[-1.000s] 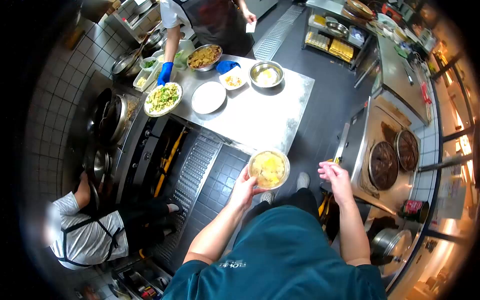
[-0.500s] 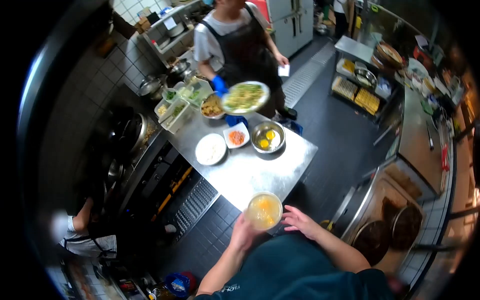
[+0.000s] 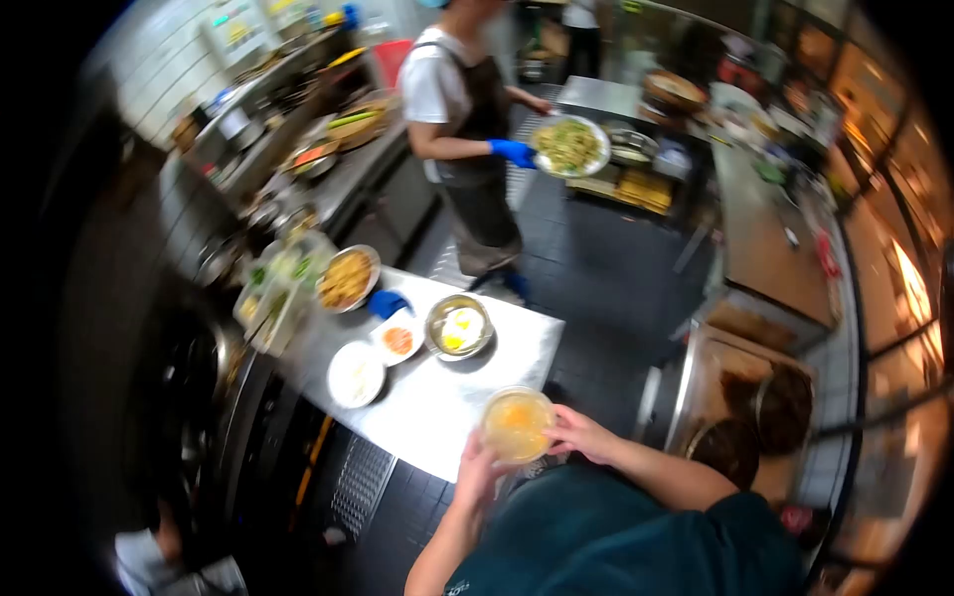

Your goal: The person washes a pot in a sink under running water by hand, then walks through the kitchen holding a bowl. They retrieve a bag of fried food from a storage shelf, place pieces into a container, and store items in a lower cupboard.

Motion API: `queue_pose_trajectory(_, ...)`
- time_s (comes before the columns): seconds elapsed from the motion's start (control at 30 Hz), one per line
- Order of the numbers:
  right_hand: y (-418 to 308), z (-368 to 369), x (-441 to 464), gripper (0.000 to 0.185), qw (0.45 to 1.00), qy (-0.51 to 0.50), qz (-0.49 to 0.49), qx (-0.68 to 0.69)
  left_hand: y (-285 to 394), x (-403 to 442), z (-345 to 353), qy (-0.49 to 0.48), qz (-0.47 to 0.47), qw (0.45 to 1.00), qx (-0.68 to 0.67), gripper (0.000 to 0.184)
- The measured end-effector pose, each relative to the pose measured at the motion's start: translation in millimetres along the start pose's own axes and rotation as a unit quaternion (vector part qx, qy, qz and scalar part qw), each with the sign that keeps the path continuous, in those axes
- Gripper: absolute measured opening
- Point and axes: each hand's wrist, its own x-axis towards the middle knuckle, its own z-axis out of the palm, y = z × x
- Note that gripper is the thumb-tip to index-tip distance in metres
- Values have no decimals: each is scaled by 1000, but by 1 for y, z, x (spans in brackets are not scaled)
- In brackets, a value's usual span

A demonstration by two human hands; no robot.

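A round, see-through container [image 3: 518, 422] of pale broth with orange-yellow bits is held in front of me, over the near edge of the steel table [image 3: 427, 422]. My left hand [image 3: 479, 469] is wrapped round its left side. On the right side the fingers of my right hand [image 3: 579, 434] press against the wall. Beyond it on the table are a metal bowl [image 3: 458, 328] with eggs, a small white dish [image 3: 397, 338] of chopped orange-pink food, and a white bowl [image 3: 356, 374] with white contents. Blur hides the finer detail.
A co-worker with a blue glove [image 3: 513, 153] carries a plate [image 3: 569, 146] of green and yellow food past the table's far side. A bowl [image 3: 348, 279] of brown food and a tub [image 3: 283, 298] of greens stand far left. A sink [image 3: 715, 348] is at right.
My right hand has come in from beside the container to touch it. The co-worker has walked rightward with the plate, away from the table. My view has turned to the right.
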Motion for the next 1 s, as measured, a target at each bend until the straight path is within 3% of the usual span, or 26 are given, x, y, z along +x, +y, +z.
queue_pose_trajectory(0.17, -31, -28, 2, 67, 999, 42, -33, 6, 12, 47, 29, -51, -11, 999, -2, 57)
queue_pose_trajectory(0.43, -85, -134, 43, 70, 994, 66, -77, 44, 28, 145, 115, -75, -8, 997, 29, 51)
queue_pose_trajectory(0.57, -153, -204, 56, 77, 998, 25, -63, 10, 35, 208, 170, -59, -18, 998, -20, 60)
queue_pose_trajectory(0.63, -183, -243, 62, 83, 1000, -3, -30, 4, 34, 237, 196, -30, -7, 999, -40, 56)
queue_pose_trajectory(0.7, -207, -285, 59, 80, 999, 16, -32, -26, 26, 275, 204, -47, 17, 998, -27, 54)
queue_pose_trajectory(0.83, -231, -370, 59, 75, 983, 33, -19, -180, 76, 306, 288, 20, 18, 998, -60, 58)
queue_pose_trajectory(1.0, -266, -405, 65, 74, 983, 11, -32, -181, 105, 377, 322, 19, 27, 999, -37, 57)
